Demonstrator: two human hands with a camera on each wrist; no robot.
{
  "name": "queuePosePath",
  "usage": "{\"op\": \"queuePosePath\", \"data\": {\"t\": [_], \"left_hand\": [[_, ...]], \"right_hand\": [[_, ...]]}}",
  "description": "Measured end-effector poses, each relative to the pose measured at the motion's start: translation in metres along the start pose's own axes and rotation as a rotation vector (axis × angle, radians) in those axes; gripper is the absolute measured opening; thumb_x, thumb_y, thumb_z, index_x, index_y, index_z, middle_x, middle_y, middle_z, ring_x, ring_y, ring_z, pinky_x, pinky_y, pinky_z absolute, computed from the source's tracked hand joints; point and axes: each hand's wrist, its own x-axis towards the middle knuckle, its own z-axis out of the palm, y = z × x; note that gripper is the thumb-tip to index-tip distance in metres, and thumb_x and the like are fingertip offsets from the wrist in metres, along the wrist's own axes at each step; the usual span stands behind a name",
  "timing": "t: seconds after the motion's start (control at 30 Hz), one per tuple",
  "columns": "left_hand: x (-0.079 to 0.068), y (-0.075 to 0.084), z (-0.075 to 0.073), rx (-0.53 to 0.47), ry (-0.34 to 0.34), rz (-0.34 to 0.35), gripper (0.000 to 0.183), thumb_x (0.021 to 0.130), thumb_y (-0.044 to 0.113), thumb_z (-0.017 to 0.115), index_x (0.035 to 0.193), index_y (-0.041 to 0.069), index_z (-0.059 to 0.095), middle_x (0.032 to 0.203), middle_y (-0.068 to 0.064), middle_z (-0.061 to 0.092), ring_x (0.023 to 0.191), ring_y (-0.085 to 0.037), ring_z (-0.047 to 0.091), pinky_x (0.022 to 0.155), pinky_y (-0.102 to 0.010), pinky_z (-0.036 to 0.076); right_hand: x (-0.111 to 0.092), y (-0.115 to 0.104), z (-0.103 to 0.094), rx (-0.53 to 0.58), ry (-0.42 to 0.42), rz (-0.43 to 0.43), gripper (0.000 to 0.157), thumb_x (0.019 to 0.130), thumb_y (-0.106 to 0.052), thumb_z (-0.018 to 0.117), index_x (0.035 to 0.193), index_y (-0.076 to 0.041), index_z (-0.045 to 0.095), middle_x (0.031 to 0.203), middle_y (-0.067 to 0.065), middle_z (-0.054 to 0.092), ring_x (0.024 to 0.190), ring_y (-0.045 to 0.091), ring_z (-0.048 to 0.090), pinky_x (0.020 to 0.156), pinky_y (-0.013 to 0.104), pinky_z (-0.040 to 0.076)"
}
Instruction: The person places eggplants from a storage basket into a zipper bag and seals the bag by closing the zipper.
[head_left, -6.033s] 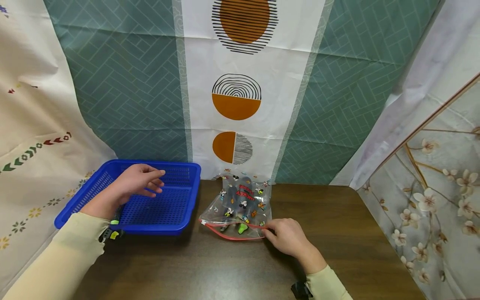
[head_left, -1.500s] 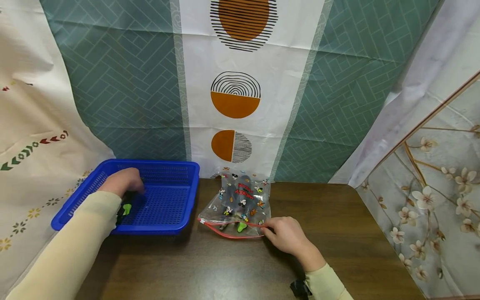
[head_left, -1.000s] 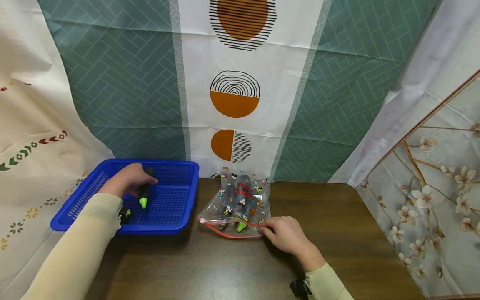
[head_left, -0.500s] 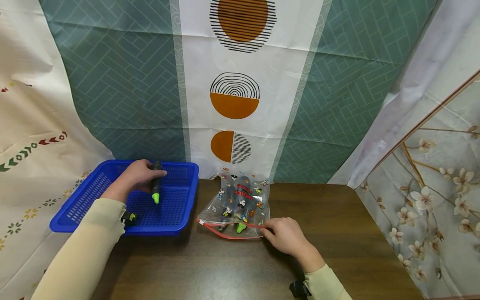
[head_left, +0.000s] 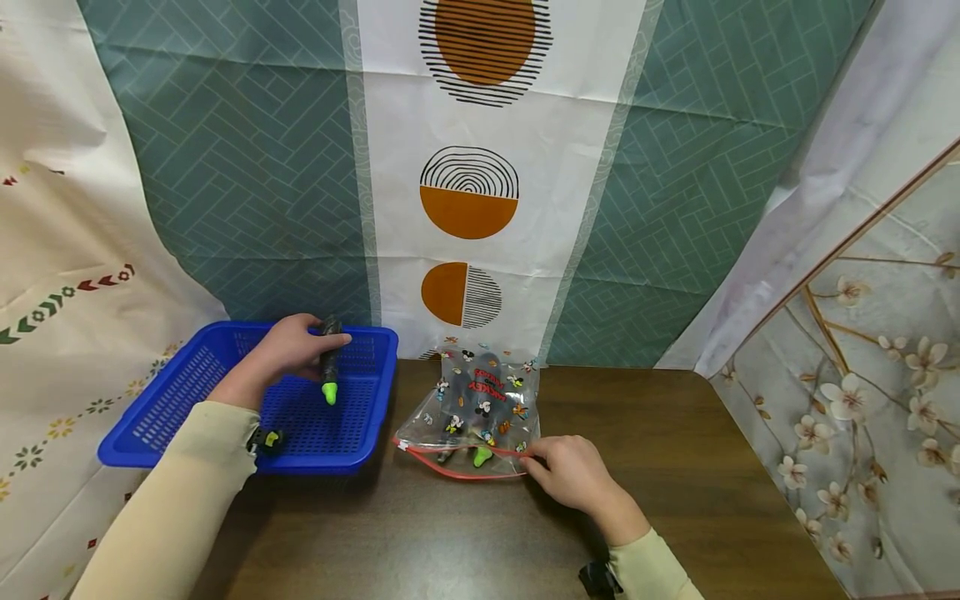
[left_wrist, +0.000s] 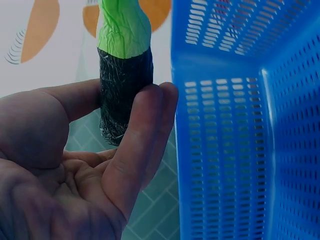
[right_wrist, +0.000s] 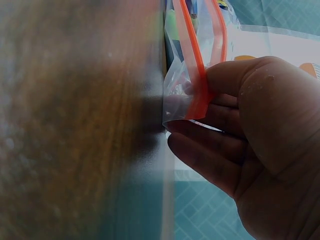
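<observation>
My left hand (head_left: 288,348) is above the right part of the blue plastic basket (head_left: 322,460). Between its thumb and fingers it pinches a dark, wrinkled cylinder with a lime-green tapered end (head_left: 329,367), whose green end points toward me. In the left wrist view the lime-green end (left_wrist: 122,30) narrows above the dark part. A clear zip bag (head_left: 431,429) with cartoon prints and a red zip edge lies on the table, its mouth facing me. My right hand (head_left: 573,473) pinches the right end of that edge. Through the bag show a green tip (head_left: 482,455) and dark shapes, partly hidden by the prints.
The brown wooden table (head_left: 420,542) runs under the bag and basket. A patterned curtain (head_left: 480,108) hangs right behind both. Cloth with flowers (head_left: 847,400) borders the right side, and a cream cloth (head_left: 67,275) borders the left.
My left hand reached down into the basket, picked up the dark cylinder with the green end, and has lifted it up and to the right. My right hand keeps its hold on the bag.
</observation>
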Motion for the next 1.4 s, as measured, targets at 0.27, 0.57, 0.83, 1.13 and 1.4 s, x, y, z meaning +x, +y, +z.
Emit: {"op": "queuePosePath", "data": {"t": [0.27, 0.57, 0.83, 1.13, 1.4], "left_hand": [[-0.006, 0.015, 0.012, -0.027, -0.016, 0.024, 0.095, 0.112, 0.041, 0.067, 0.166, -0.02, 0.017, 0.147, -0.045, 0.048, 0.126, -0.056, 0.065, 0.09, -0.057, 0.066], [-0.011, 0.029, 0.03, -0.074, -0.019, 0.042, 0.096, 0.112, 0.04, 0.069, 0.168, -0.017, 0.016, 0.151, -0.046, 0.046, 0.129, -0.058, 0.063, 0.081, -0.052, 0.069], [-0.015, 0.036, 0.048, -0.128, -0.043, 0.077, 0.094, 0.111, 0.04, 0.071, 0.169, -0.014, 0.02, 0.139, -0.039, 0.059, 0.122, -0.053, 0.069, 0.083, -0.054, 0.069], [-0.02, 0.05, 0.063, -0.161, -0.055, 0.087, 0.094, 0.109, 0.04, 0.073, 0.171, -0.01, 0.022, 0.131, -0.032, 0.063, 0.107, -0.041, 0.073, 0.081, -0.054, 0.069], [-0.025, 0.06, 0.08, -0.189, -0.075, 0.104, 0.09, 0.109, 0.039, 0.074, 0.17, -0.008, 0.027, 0.124, -0.028, 0.064, 0.089, -0.029, 0.071, 0.074, -0.051, 0.069]], "right_hand": [[0.0, -0.001, -0.001, 0.014, -0.011, 0.01, 0.005, 0.098, -0.022, 0.085, 0.093, -0.022, 0.084, 0.084, -0.011, 0.078, 0.072, 0.01, 0.071, 0.062, 0.038, 0.058], [0.001, 0.0, 0.0, 0.009, -0.022, 0.019, 0.004, 0.099, -0.023, 0.084, 0.095, -0.022, 0.085, 0.086, -0.011, 0.079, 0.074, 0.011, 0.073, 0.064, 0.039, 0.059], [0.0, 0.002, 0.003, -0.004, -0.012, -0.003, 0.004, 0.098, -0.023, 0.085, 0.095, -0.022, 0.086, 0.088, -0.01, 0.08, 0.076, 0.012, 0.075, 0.064, 0.04, 0.06], [0.0, 0.0, -0.001, 0.001, 0.001, -0.01, 0.004, 0.098, -0.023, 0.085, 0.095, -0.022, 0.086, 0.087, -0.01, 0.08, 0.075, 0.012, 0.074, 0.065, 0.039, 0.06], [-0.001, -0.001, -0.001, -0.001, 0.004, -0.006, 0.004, 0.098, -0.024, 0.085, 0.094, -0.022, 0.086, 0.087, -0.01, 0.08, 0.074, 0.011, 0.074, 0.064, 0.039, 0.06]]}}
